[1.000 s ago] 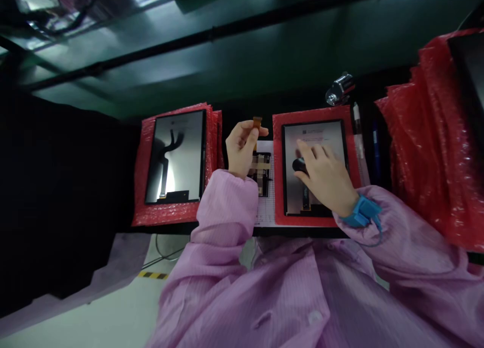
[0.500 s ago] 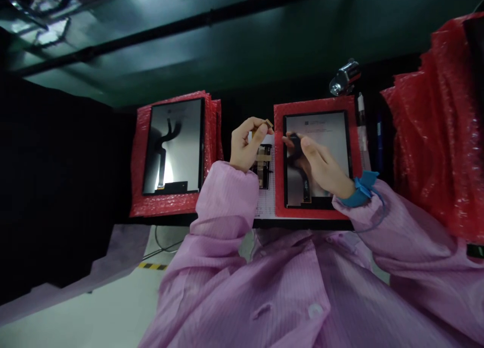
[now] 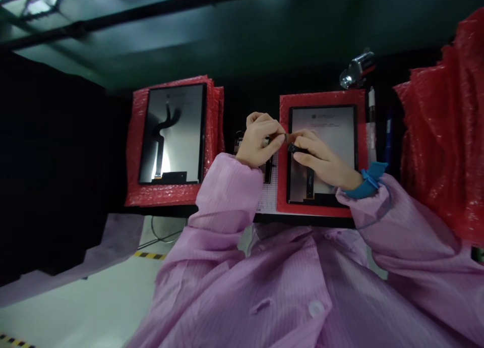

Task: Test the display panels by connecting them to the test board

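Observation:
A display panel [image 3: 336,128] lies on a red bubble-wrap sleeve [image 3: 283,186], its black flex cable [image 3: 310,184] rising from the lower edge. My right hand [image 3: 321,159] is closed over the panel, thumb and fingers pinching the cable's upper end. From the left, my left hand [image 3: 260,138] pinches a small brown-gold flex connector piece [image 3: 287,137] at its fingertips. The fingertips of both hands nearly meet at the sleeve's left edge. Partly hidden under my left hand is a small dark part [image 3: 269,171] on a printed sheet [image 3: 268,201].
On the left, another display panel [image 3: 185,136] with a flex cable lies on stacked red sleeves [image 3: 132,151]. Further right are a white-capped pen [image 3: 371,106], a blue pen [image 3: 388,136], a shiny metal object [image 3: 357,69] and piled red bubble wrap [image 3: 442,146]. A blue wrist strap [image 3: 366,182] circles my right wrist.
My left hand has moved right and turned over, bringing the connector piece against my right fingertips. My right hand's fingers have closed in around the cable end. The camera view has shifted slightly.

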`<act>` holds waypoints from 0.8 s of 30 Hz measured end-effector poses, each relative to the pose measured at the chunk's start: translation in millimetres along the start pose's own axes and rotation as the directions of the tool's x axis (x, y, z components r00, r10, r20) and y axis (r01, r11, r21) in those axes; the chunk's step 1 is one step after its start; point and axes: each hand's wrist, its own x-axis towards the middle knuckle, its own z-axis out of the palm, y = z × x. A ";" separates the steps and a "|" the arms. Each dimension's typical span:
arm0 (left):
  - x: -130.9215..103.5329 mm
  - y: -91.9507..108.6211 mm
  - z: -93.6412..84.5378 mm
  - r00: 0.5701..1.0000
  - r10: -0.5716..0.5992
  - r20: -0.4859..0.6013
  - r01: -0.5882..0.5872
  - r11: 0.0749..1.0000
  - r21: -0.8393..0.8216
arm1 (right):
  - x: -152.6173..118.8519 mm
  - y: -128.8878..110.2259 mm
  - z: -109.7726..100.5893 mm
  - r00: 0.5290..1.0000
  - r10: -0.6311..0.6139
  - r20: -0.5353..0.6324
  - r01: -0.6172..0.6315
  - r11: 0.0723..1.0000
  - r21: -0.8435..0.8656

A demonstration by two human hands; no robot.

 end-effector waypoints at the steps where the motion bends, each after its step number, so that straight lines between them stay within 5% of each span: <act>1: -0.2 0.6 -0.4 0.999 0.003 0.038 -0.004 1.000 0.014 | 0.8 1.0 -1.8 1.000 -0.028 0.009 0.028 0.998 -0.054; 9: 1.5 7.0 -1.8 0.975 0.012 0.224 -0.021 0.999 0.036 | 1.4 5.6 -3.1 0.995 -0.094 -0.037 0.079 0.952 -0.295; 24: 0.5 0.5 3.0 0.983 0.019 0.182 -0.015 1.000 -0.019 | 0.7 4.8 -0.4 0.996 -0.075 -0.043 0.053 0.922 -0.382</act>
